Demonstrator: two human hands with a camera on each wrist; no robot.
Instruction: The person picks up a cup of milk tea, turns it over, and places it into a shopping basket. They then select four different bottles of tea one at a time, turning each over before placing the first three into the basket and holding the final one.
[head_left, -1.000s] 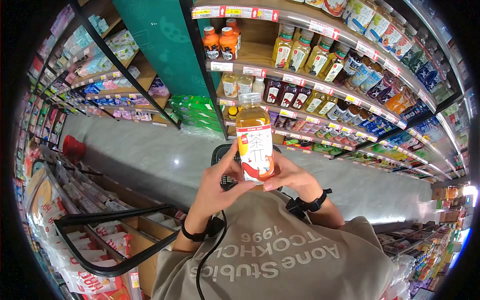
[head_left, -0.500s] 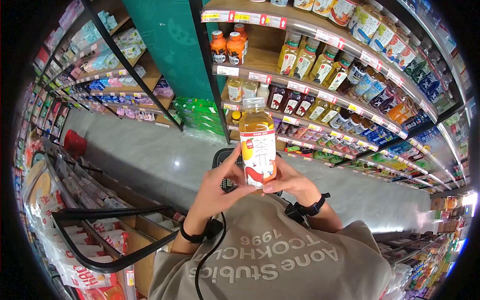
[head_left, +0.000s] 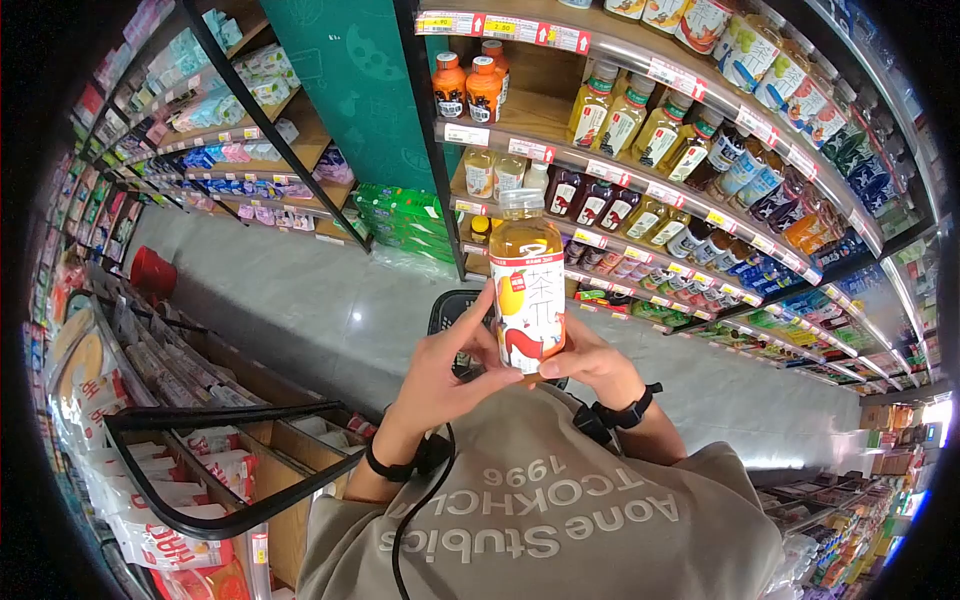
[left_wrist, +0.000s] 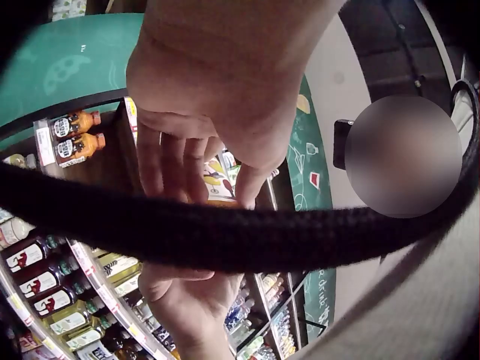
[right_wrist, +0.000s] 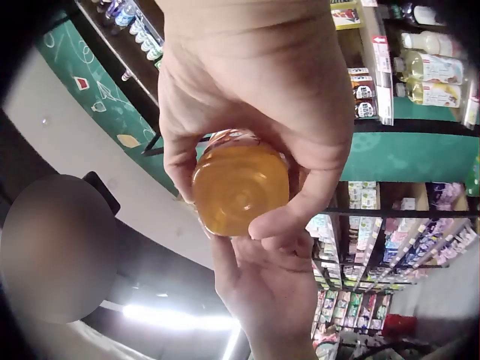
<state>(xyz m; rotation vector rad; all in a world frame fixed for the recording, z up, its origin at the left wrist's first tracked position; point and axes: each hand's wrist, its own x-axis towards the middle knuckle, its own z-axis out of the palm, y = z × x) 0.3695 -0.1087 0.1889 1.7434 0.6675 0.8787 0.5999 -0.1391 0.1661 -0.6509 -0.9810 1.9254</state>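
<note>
In the head view a bottle of tea drink (head_left: 530, 300), amber with a white and red label and a clear cap, stands upright before the person's chest. The left hand (head_left: 450, 358) grips its lower left side, thumb along the bottom edge. From the other side the right hand (head_left: 598, 362) holds the lower right, its thumb also near the base. Seen from below in the right wrist view, the amber bottle base (right_wrist: 240, 191) sits between the curled fingers of the right hand (right_wrist: 255, 90). A dark strap hides part of the grip in the left wrist view.
Drink shelves (head_left: 560, 120) with rows of bottles curve ahead and to the right. A black basket (head_left: 448, 310) shows behind the hands. At lower left, a black handle frame (head_left: 190, 525) overlaps bins of packaged goods. A red bucket (head_left: 152, 272) stands on the floor.
The bottle has shifted slightly right in the head view and turned a little, showing more of the label's yellow fruit. The shelves have also shifted right. Both hands keep their hold.
</note>
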